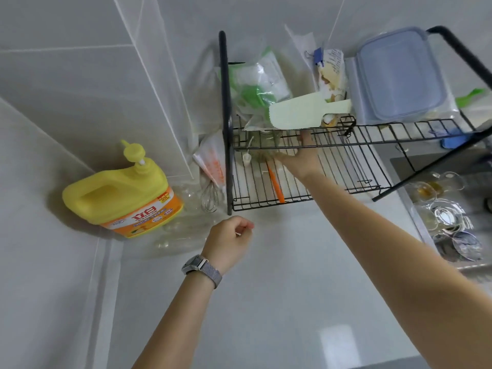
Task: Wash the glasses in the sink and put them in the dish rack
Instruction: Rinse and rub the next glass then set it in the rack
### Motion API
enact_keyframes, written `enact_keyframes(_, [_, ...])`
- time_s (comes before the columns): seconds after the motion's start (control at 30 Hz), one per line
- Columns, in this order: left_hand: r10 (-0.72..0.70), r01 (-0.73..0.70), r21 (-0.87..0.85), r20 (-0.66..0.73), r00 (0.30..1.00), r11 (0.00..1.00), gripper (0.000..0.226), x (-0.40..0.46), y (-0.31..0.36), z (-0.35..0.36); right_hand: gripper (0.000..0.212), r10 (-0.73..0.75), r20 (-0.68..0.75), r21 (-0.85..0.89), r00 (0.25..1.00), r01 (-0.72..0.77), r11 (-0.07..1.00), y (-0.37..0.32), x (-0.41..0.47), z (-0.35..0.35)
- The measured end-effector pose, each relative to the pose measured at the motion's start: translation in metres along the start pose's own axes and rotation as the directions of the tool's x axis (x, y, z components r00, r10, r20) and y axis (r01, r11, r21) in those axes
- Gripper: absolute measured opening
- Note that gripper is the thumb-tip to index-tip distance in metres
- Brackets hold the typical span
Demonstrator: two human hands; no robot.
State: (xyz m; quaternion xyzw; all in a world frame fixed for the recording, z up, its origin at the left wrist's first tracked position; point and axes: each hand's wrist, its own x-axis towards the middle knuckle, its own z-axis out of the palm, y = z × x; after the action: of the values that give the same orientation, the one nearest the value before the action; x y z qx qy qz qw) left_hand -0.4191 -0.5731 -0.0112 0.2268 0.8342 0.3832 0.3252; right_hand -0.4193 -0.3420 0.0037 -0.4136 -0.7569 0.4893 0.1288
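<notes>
Head view, only one. Right hand [299, 158] reaches into the lower tier of the black wire dish rack [332, 166], under the upper shelf; fingers wrap a clear glass [266, 145] standing at the back left of that tier, thumb up against the shelf wires. Grip partly hidden by the wires, but the hand looks closed round the glass. Left hand [230, 239] hovers over the white counter [279, 275] in front of the rack, fingers curled into a loose fist, holding nothing; metal mesh watch [201, 267] on that wrist.

More glasses [442, 209] lie crowded in the sink [415, 163] at the right edge, some with brownish residue, unclear how many.

Orange utensil [275, 185] lies on the lower tier, just beside the right wrist. Upper shelf carries a pale yellow spatula [300, 113], plastic bags with green contents [255, 86], a clipped snack packet [331, 73] and a clear lidded container [396, 75].

Left of the rack: wire whisk [209, 197] and a printed piping bag [213, 161] against the frame. Yellow pump detergent jug [119, 195] stands in the counter corner by the tiled wall [80, 75], well apart from the left hand.
</notes>
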Motion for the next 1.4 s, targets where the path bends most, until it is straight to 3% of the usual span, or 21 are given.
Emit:
enact_keyframes(0.1, [0.052,-0.055,0.055,0.050,0.997,0.997,0.026,0.006,0.015,0.011,0.038,0.006,-0.177,0.003,0.984,-0.006,1.000,0.032,-0.033,-0.031])
enact_keyframes(0.27, [0.090,-0.112,0.192,0.120,0.989,0.975,0.020,0.019,0.050,0.055,0.013,0.097,-0.185,0.003,0.978,-0.098,0.995,0.088,-0.079,-0.090])
enact_keyframes(0.5, [0.170,-0.238,0.241,0.271,0.947,0.941,0.019,0.012,0.123,0.152,0.019,0.257,-0.218,-0.049,0.942,-0.273,0.961,0.167,-0.121,-0.206])
enact_keyframes(0.7, [0.213,-0.314,0.250,0.361,0.908,0.916,0.020,-0.008,0.193,0.268,0.019,0.292,-0.316,-0.087,0.903,-0.334,0.939,0.232,-0.152,-0.336])
enact_keyframes(1.0, [0.125,-0.209,0.187,0.380,0.916,0.960,0.020,-0.021,0.263,0.416,0.026,0.281,-0.182,-0.098,0.942,-0.302,0.948,0.320,-0.163,-0.465])
enact_keyframes(1.4, [0.048,-0.108,0.184,0.303,0.952,0.977,0.015,0.051,0.310,0.484,0.024,0.312,-0.112,0.021,0.944,-0.311,0.950,0.361,-0.056,-0.529])
